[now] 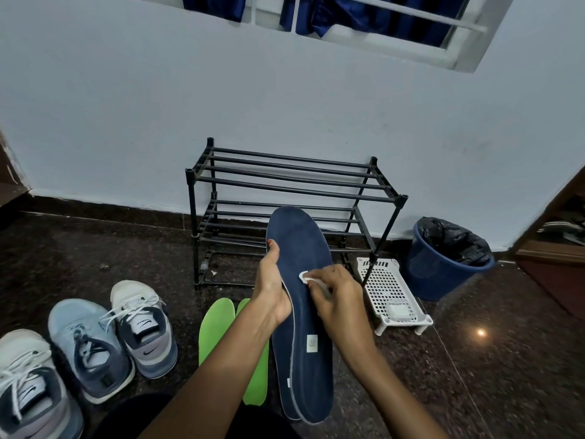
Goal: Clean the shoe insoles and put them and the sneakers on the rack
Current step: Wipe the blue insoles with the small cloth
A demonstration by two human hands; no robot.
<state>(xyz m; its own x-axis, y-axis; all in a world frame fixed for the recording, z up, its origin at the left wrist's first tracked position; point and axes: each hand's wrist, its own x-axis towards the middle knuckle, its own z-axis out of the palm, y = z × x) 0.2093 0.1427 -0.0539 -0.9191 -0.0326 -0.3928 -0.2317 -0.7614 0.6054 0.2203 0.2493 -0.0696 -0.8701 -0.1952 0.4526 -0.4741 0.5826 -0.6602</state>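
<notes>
1. On my feed the left hand [272, 289] grips the navy insole [300, 248] by its left edge. The fingers are curled behind it and the thumb lies up along the front.
2. The navy insole is held nearly upright in front of the rack [285, 179], toe up and heel low near the person's lap. A second edge shows behind its heel, and I cannot tell whether that is another insole.
3. The right hand [338, 302] has its fingers bunched round a small white wipe [305, 276]. It pinches the wipe and presses it on the insole's face about midway up.
4. Two green insoles [217, 324] lie side by side on the floor [95, 248], just left of the navy one and partly hidden by the left forearm.
5. Three sneakers [85, 343] sit on the floor at lower left, toes pointing away. A white-and-grey one is at the frame's edge, a light blue one is next, and another white-and-grey one is nearest the green insoles.
6. The rack is black, with two tiers of bars, and stands against the pale wall.
7. A white perforated tray [389, 289] rests on the floor just beside the rack's right front leg. It holds a small white item I cannot make out.
8. A blue bin [443, 264] with a black liner stands right of the tray, near the wall.
</notes>
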